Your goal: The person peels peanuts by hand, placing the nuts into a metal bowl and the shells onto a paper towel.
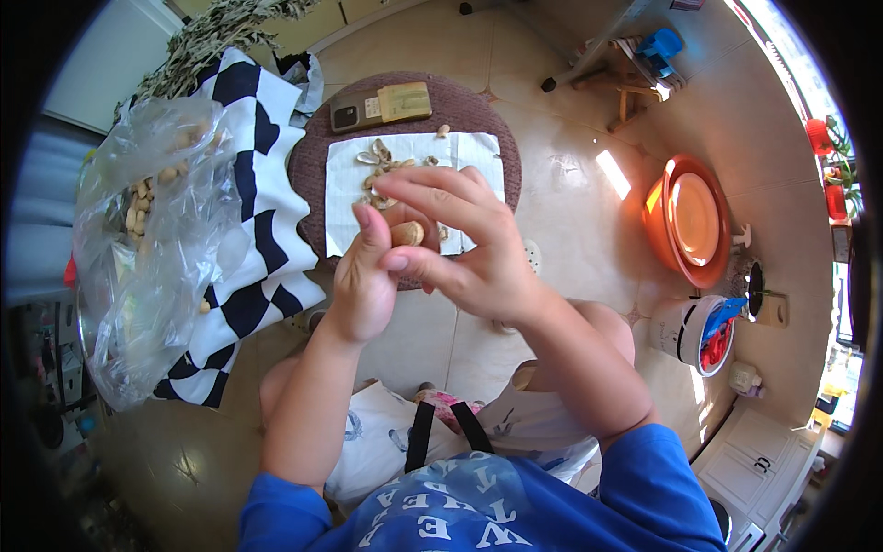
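An unshelled peanut [408, 234] rests in my left hand [369, 276], against the curled fingers and beside the raised thumb. Over it arches my right hand [483, 252], its fingers spread and its thumb tip close to the left thumb and just below the peanut. Whether the right thumb touches the peanut is hard to see. Below both hands a white paper sheet [345, 228] covers part of a round brown padded stool [507, 152]. Broken peanut shells [379, 155] lie on the paper, partly hidden by my right hand. Another peanut [443, 130] sits at the paper's far edge.
A phone [347, 116] lies at the stool's far side. To the left, a clear plastic bag [179, 255] with peanuts rests on a black-and-white checkered cloth [276, 207]. Orange basins [693, 217] and a white bucket [679, 331] stand on the right.
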The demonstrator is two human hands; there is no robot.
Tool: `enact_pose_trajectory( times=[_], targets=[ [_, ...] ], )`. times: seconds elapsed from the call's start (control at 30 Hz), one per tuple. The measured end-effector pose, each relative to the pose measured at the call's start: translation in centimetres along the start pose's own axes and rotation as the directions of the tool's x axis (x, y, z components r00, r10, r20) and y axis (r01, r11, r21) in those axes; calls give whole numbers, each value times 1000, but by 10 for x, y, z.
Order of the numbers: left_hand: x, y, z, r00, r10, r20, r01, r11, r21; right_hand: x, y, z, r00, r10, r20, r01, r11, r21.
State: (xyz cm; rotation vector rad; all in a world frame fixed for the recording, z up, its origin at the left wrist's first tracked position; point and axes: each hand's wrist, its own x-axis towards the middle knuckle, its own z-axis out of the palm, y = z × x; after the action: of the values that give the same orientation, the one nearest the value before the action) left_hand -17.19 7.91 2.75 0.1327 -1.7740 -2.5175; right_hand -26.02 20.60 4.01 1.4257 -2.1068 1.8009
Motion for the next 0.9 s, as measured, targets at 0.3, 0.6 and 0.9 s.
enact_pose_trajectory(
  times=[0.3,0.6,0.9],
  targets=[
    [-2,1,-9,997,24,-69,-8,974,224,-1,-2,-9,997,-69,-19,67,995,-77],
    [-10,17,-20,967,17,256,-198,682,704,-11,-10,-12,932,76,355,-131,982,135],
    [-19,10,-18,924,186,334,-381,530,758,-17,-16,-11,901,55,431,-164,961,220]
  ],
)
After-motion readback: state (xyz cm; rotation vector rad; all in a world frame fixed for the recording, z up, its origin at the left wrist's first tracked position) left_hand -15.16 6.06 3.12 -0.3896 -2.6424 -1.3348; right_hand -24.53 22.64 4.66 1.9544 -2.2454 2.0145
